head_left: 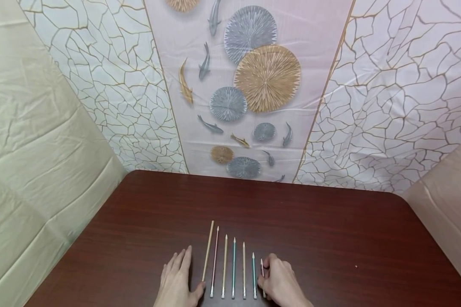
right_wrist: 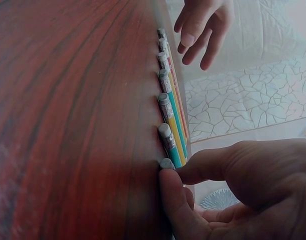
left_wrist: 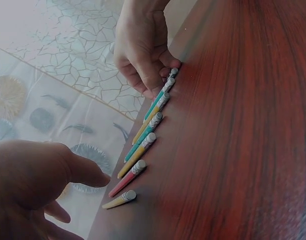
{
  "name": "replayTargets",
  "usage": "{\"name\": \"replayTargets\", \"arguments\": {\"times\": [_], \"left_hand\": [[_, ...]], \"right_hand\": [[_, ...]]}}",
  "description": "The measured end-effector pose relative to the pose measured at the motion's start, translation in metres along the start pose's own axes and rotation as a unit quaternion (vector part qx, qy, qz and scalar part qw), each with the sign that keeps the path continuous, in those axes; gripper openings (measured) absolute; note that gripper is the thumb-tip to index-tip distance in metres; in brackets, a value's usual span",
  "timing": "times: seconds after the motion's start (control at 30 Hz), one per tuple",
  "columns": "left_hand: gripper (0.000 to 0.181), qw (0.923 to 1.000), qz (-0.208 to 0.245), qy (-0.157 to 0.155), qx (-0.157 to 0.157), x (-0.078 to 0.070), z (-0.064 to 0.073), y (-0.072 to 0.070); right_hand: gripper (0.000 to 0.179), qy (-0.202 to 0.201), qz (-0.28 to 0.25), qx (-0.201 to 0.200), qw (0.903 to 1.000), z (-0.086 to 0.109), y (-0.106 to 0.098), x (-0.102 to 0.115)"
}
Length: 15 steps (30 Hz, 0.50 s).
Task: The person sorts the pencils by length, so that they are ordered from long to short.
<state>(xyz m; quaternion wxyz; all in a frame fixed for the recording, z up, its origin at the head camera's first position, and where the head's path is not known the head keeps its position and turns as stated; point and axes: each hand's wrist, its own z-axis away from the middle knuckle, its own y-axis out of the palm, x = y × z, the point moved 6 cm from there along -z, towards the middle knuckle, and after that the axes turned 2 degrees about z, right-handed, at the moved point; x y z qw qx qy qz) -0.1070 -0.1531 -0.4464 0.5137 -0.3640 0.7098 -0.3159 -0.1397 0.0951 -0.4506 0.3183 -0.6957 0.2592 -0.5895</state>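
Note:
Several pencils with erasers lie side by side on the table, their lengths stepping down from left to right. My right hand (head_left: 281, 281) pinches the shortest one, a dark red pencil (head_left: 262, 267), at the right end of the row. Its eraser shows between thumb and fingers in the right wrist view. My left hand (head_left: 177, 279) rests at the other end with fingers straight. Its thumb lies right at the lower end of the longest, yellow pencil (head_left: 208, 250). Between them are a long dark red pencil (head_left: 215, 260), a green pencil (head_left: 234, 266) and a shorter green pencil (head_left: 254, 275), among others.
The dark red-brown wooden table (head_left: 330, 230) spans the front. Behind it hangs a patterned cloth (head_left: 230, 140) with fish and round shapes. A plain beige cloth (head_left: 42, 170) closes off the left side. A tiny pale speck (head_left: 355, 266) lies on the table at the right.

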Motion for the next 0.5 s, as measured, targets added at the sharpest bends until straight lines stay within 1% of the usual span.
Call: {"name": "replayTargets", "arguments": {"times": [0.23, 0.33, 0.4, 0.5], "left_hand": [[0.087, 1.0, -0.003, 0.001, 0.0, -0.0005, 0.0013, -0.0001], [0.084, 1.0, -0.002, 0.003, 0.004, -0.0014, 0.0017, 0.0001], [0.083, 1.0, -0.002, 0.008, 0.001, -0.0016, 0.0021, 0.0001], [0.082, 0.9997, -0.004, 0.021, -0.008, -0.0005, 0.0032, 0.0006]], "right_hand": [[0.027, 0.003, 0.011, -0.008, 0.9999, 0.0005, 0.0005, 0.0014], [0.026, 0.007, 0.007, -0.006, 0.9999, 0.0005, -0.0002, 0.0008], [0.025, 0.01, -0.006, -0.003, 0.9999, 0.0012, -0.0014, -0.0002], [0.025, 0.007, -0.005, -0.013, 0.9999, 0.0032, -0.0071, -0.0025]]}}
